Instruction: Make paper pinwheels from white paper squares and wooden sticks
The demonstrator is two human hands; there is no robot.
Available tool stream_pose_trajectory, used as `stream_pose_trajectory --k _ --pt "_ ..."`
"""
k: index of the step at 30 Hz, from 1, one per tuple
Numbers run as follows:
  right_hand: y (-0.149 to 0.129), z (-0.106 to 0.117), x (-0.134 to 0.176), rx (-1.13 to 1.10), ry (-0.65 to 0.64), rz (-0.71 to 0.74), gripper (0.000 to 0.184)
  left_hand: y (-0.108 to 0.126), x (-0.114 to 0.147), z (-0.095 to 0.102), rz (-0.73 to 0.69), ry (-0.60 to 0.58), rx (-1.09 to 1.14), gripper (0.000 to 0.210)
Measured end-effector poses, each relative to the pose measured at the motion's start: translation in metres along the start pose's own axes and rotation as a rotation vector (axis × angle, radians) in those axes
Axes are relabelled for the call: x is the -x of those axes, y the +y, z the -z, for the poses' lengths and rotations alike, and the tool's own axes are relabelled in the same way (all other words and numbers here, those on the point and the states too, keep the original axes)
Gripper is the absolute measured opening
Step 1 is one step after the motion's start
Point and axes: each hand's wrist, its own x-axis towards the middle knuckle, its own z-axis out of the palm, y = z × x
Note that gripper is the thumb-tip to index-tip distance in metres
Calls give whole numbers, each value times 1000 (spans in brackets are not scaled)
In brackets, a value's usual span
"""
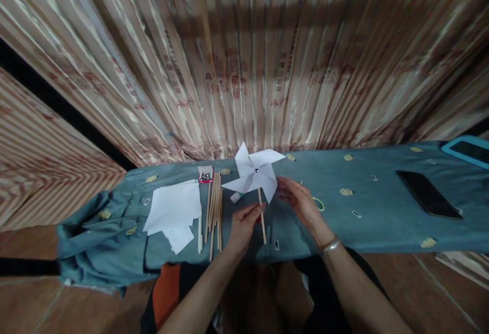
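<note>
A white paper pinwheel [263,161] with a silver pin at its centre is fixed to a thin wooden stick [263,224]. My left hand [243,224] pinches that stick below the paper blades and holds the pinwheel upright above the table. At the pinwheel's right side is my right hand [300,201], its fingers apart and curved beside a blade. Whether those fingertips touch the paper I cannot tell. Behind the left blade lies a small white tube [236,197], partly covered.
On the cloth-covered table [374,227], white paper sheets [173,204], a white pen [200,227], several wooden sticks [214,206] and a small box of pins [206,176] lie left. Right are a yellow-green loop [318,204], a black phone [428,194] and a blue-framed device [468,149].
</note>
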Motion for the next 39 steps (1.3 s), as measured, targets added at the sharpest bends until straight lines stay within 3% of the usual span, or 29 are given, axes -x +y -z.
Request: stream_pose_trajectory --k 4,12,18,23,28,30,35,37,39 --pt "0 -6 -2 63 -84 -35 44 -9 -7 7 -52 -49 -95 32" --pt "3 -13 -1 -47 -30 -133 41 -11 -14 20 -81 -78 -155 26" --pt "7 -15 1 -93 -86 -193 38 -12 -16 23 -83 -109 -158 28" --pt "12 -22 4 -42 -132 -185 37 -16 -18 21 -79 -125 -142 26" --pt "10 -22 6 162 -183 -67 37 -16 -18 21 -91 -135 -147 31" --pt "4 -12 2 219 -138 6 38 -15 -18 22 -86 -116 -162 33" --pt "-15 20 -13 172 228 207 35 -16 -20 23 -90 -107 -194 35" --pt "-18 24 -15 146 252 239 36 -16 -20 23 -101 -134 -212 33" --pt "-18 22 -15 157 188 235 36 -15 -19 23 -119 -153 -225 31"
